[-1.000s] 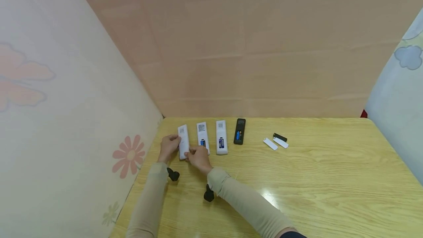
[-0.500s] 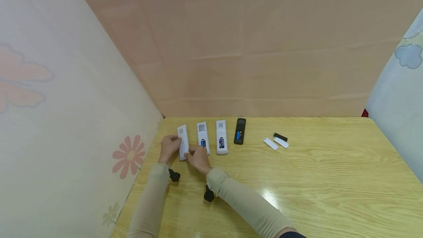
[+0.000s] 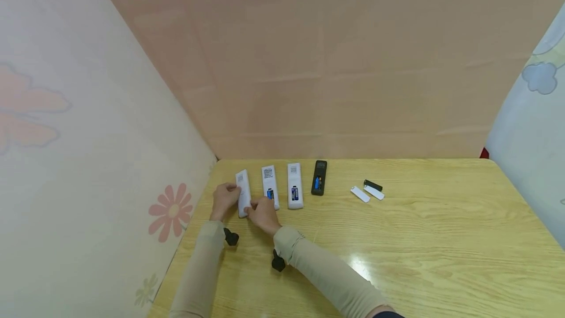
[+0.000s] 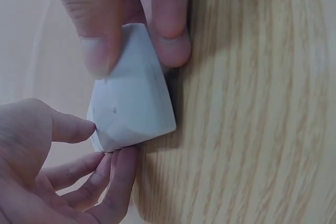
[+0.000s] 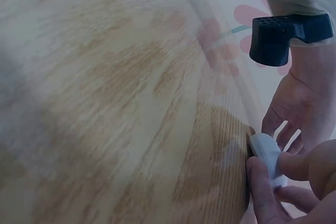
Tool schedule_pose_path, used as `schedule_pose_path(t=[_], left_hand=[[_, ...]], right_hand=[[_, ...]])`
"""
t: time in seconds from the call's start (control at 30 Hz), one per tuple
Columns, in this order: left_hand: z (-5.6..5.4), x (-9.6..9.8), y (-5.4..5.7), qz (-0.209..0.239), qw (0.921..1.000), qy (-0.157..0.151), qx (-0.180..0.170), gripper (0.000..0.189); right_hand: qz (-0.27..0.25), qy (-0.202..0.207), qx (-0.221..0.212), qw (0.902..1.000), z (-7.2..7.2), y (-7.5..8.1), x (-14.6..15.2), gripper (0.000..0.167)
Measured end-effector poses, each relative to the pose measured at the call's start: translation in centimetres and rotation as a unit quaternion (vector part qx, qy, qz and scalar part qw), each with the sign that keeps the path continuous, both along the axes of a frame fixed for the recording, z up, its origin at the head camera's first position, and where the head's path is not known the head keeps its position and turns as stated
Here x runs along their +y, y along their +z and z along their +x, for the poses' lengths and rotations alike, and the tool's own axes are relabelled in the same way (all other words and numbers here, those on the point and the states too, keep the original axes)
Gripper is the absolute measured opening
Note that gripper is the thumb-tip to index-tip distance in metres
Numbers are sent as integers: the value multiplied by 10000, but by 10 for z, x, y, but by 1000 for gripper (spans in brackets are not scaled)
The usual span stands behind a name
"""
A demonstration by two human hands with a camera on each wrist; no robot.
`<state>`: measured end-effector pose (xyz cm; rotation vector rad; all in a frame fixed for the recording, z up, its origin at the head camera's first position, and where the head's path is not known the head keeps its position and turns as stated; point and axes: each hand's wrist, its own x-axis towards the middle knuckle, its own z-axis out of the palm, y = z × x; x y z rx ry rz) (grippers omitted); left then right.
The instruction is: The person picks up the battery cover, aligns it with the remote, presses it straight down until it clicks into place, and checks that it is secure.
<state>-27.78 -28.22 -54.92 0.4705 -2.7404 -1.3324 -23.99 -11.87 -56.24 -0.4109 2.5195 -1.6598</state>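
Note:
A white remote control (image 3: pixel 243 193) lies back side up at the left end of a row, its small printed label at the far end and no batteries showing. My left hand (image 3: pixel 225 200) grips its long sides, thumb on one side and fingers on the other, as the left wrist view shows. At the near end, my right hand (image 3: pixel 263 215) pinches the remote between thumb and fingers. Beside it lies a second white remote (image 3: pixel 268 174) with batteries exposed, partly covered by the right hand in the head view.
Further right are another white remote (image 3: pixel 294 175) and a black remote (image 3: pixel 319 167), both with batteries showing. Two white battery covers (image 3: pixel 360 194) and a black cover (image 3: pixel 373 185) lie beyond them. A flowered wall (image 3: pixel 110 171) borders the wooden table (image 3: pixel 419 239) on the left.
Both hands keep their hold on the white remote, which has shifted slightly left and nearer. The other remotes and covers stay in place on the table.

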Motion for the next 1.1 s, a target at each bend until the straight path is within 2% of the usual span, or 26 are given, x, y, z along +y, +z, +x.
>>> schedule_pose_path(t=[0.13, 0.2, 0.37, 0.57, 0.73, 0.83, 0.93, 1.0, 1.1], left_hand=[[-2, 1, 0, 9, 9999, -41, -103, 41], [-2, 1, 0, 27, 9998, -83, -170, 42], [-1, 2, 0, 25, 9995, -121, -283, 42], [-3, 2, 1, -53, 9993, -96, -346, 42], [-4, 4, 4, -98, 9992, -82, -369, 42], [-4, 5, 6, -74, 9993, -118, -358, 42], [-2, 5, 6, -37, 9991, -113, -395, 42], [-1, 6, 6, -23, 9990, -112, -429, 42], [-1, 6, 5, -43, 9988, -145, -463, 44]], right_hand=[[479, -33, 412, 9980, 1, 1, -1, 32], [586, -87, 539, 9968, 1, 2, -1, 31], [658, -162, 607, 9959, 2, 4, 0, 24], [549, -64, 527, 9971, 0, 2, 0, 31], [190, 16, 659, 9976, -10, -19, -3, 43], [196, 14, 622, 9979, -14, -27, -5, 44], [177, 115, 512, 9985, -8, -15, 0, 36], [234, 201, 270, 9992, -3, -2, 4, 26], [290, 277, 37, 9992, 2, 9, 9, 10]])
